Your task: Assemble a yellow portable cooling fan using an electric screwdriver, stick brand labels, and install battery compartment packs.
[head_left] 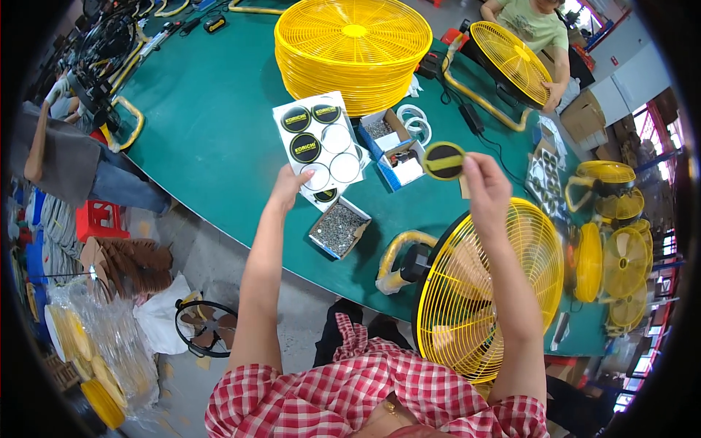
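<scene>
My left hand (288, 188) pinches the near left corner of a white sheet (336, 137) of round stickers. Some circles on it still carry black labels with yellow print; others are bare white. Between thumb and fingers of my right hand (488, 184) is one round sticker (443, 161), black with a yellow rim and a yellow band, held up above the table. Below the right forearm stands a fan (467, 292) with a yellow wire grille and a black rim, partly covered by that arm. Under the sheet's near edge sits an open box of small metal screws (339, 228).
A tall stack of yellow fan grilles (350, 80) stands on the green table (204, 124). Small boxes (400, 171) and white tape rolls (418, 130) lie beside it. Across the table a co-worker (537, 33) handles another fan (511, 62). More label sheets (546, 179) lie at right.
</scene>
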Demonstrator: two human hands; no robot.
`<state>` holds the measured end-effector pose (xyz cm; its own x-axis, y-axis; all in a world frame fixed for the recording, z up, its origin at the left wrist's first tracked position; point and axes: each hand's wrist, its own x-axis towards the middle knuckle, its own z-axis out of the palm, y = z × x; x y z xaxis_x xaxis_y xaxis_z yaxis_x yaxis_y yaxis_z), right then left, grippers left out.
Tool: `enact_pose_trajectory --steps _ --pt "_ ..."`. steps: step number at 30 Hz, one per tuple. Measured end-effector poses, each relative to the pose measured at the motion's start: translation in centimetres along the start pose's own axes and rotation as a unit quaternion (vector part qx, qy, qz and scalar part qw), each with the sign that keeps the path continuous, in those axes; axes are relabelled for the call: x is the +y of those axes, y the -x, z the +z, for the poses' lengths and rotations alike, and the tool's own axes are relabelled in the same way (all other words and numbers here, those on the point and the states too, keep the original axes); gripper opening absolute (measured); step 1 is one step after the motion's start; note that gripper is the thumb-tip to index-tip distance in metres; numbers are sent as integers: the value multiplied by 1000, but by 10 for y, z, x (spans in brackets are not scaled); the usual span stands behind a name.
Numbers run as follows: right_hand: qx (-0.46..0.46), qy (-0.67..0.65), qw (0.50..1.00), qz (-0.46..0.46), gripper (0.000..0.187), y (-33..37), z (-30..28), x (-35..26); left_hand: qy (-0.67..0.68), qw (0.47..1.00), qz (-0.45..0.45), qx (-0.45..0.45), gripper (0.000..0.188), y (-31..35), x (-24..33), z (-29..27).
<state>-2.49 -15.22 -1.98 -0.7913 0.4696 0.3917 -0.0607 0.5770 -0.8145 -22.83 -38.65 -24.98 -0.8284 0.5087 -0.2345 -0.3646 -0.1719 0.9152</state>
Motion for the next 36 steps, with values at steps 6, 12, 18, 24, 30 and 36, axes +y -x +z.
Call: enact_pose_trajectory --steps 6,12,18,24,30,36 --pt "59 33 997 36 14 47 -74 -9 -211 975 -73 -4 56 -48 -56 -24" --pt "119 69 986 92 12 113 -122 -14 -548 711 291 331 45 -10 -15 40" --pt "78 312 906 -273 16 157 -117 -25 -25 953 98 -285 15 208 45 210" --pt "-12 376 859 -347 27 215 -143 -24 155 954 -6 -255 15 285 29 302" --pt "124 199 951 -203 32 304 -186 35 -133 932 203 -270 10 315 -31 305" --pt "183 116 948 -231 30 311 -170 76 -124 951 173 -223 10 309 -60 304"
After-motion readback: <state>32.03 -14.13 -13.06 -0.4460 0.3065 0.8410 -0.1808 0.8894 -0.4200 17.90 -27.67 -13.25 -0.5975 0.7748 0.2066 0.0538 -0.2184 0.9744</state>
